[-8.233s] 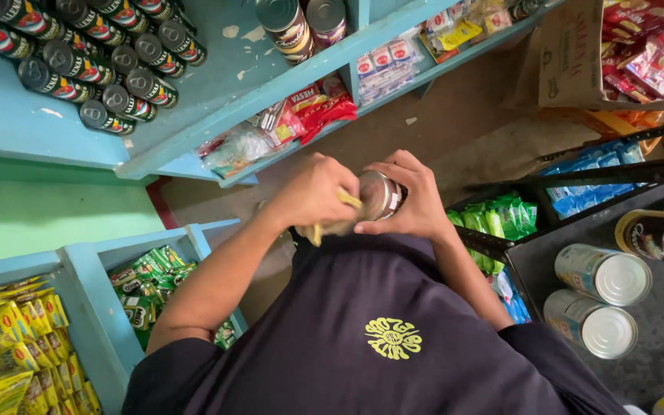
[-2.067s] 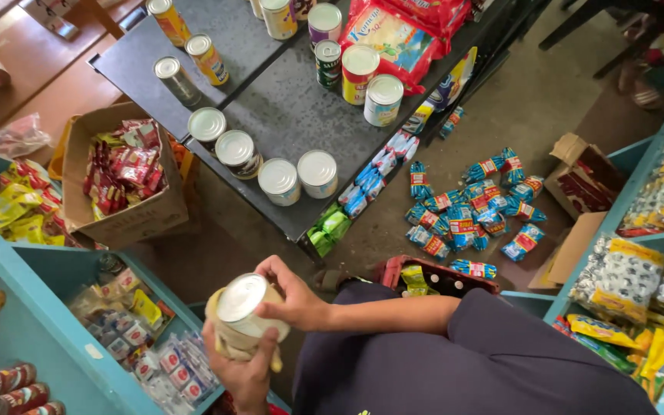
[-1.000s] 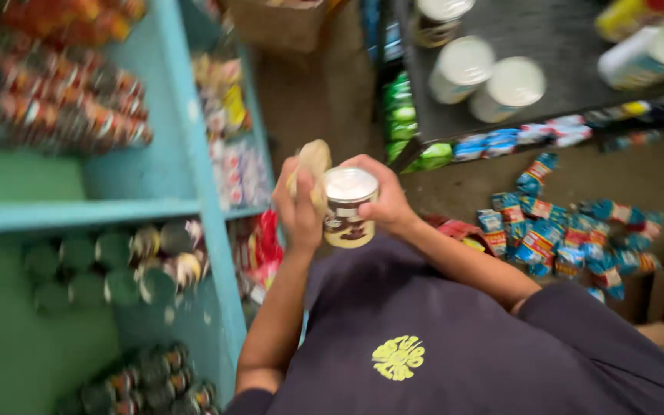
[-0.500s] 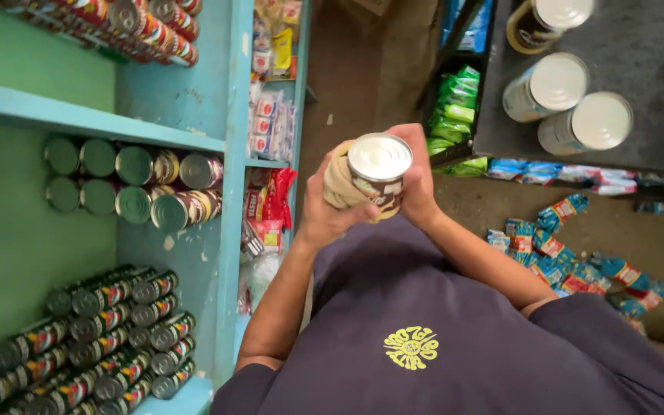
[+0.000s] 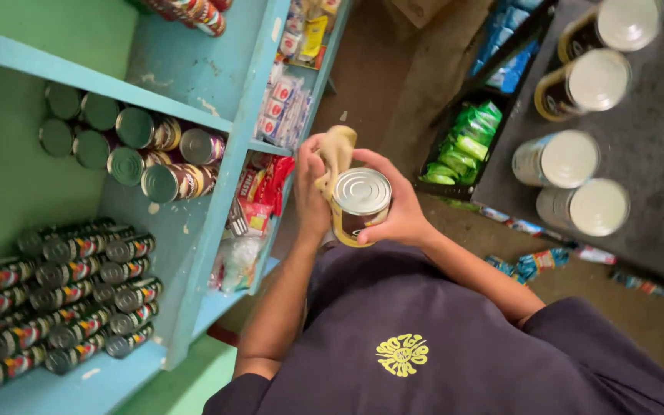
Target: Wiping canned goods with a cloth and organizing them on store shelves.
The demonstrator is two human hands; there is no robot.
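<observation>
I hold a metal tin can (image 5: 359, 204) with a silver top and a dark and yellow label upright in front of my chest. My right hand (image 5: 403, 219) wraps around its right side. My left hand (image 5: 309, 201) is against its left side and grips a beige cloth (image 5: 337, 150) that pokes up just behind the can's rim. Both arms come up from my dark shirt (image 5: 424, 338) with its yellow emblem.
A blue shelf unit (image 5: 224, 200) stands at left, with tins lying on their sides (image 5: 151, 157) and several small cans (image 5: 63, 296) below. Snack packets (image 5: 282, 111) fill its far bay. Large white-lidded tins (image 5: 578, 161) stand on a grey table. Green packets (image 5: 466, 146) lie in a crate.
The view has swung from the floor and table round to the blue shelves. The can stays in both hands before my chest, and the cloth has moved from its left side to behind its rim.
</observation>
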